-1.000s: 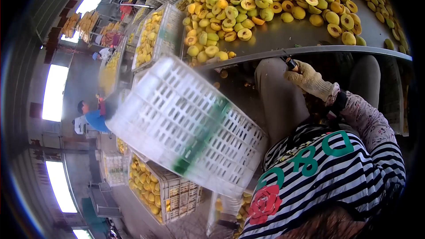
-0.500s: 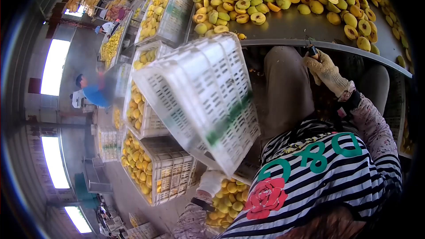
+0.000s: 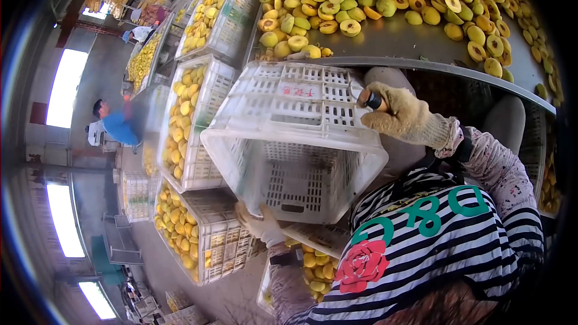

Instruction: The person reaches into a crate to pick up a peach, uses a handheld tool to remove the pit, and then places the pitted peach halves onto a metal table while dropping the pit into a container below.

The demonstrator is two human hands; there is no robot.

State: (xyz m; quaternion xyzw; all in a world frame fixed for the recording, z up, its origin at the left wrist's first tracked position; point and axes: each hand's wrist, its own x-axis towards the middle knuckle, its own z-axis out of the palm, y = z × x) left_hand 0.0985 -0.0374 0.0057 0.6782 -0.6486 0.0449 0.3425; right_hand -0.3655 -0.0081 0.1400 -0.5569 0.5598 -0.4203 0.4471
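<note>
A white plastic crate [image 3: 295, 129] with slotted walls is tilted in front of me, its open side facing me and no fruit visible inside. My left hand [image 3: 265, 227], in a pale glove, is at the crate's lower left corner, thumb by the inner side and fingers outside, apparently gripping it. A beige knitted glove covers my right hand [image 3: 404, 114]. Its fingers are wrapped round a short tool [image 3: 374, 101] with a black and brown handle; no blade shows. This hand is against or very close to the crate's upper right wall.
Halved yellow-green fruit [image 3: 361, 0], like peaches, are heaped on a metal table [image 3: 385, 39] ahead. Fruit-filled crates [image 3: 226, 232] are stacked to the left. Another fruit crate [image 3: 316, 271] is beside me, below my left arm. A person in blue [image 3: 120, 126] is farther left.
The crate has turned so its opening now faces me. My right hand has moved left to the crate with the tool. My left hand has moved up and left to the crate's corner.
</note>
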